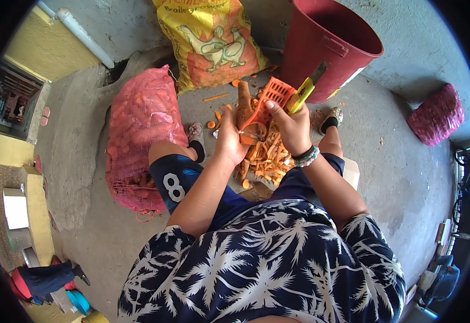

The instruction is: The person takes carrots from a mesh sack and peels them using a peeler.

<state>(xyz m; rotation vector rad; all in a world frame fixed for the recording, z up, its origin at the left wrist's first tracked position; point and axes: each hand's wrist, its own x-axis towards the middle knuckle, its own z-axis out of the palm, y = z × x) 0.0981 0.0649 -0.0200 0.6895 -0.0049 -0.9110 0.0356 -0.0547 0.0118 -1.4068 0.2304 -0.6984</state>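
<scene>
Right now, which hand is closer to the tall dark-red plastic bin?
Right. The right hand is on the near side of the bin; the left hand is farther away, off to the left.

A grey concrete floor [79, 161] is bordered from twelve to two o'clock by a rough blue-grey wall [412, 43], while ten o'clock is taken up by a yellow wall [52, 48], beside which a pale pipe [84, 38] is set. Toward half past nine, a dark opening [17, 102] is seen; pale light is cast at three o'clock.
</scene>
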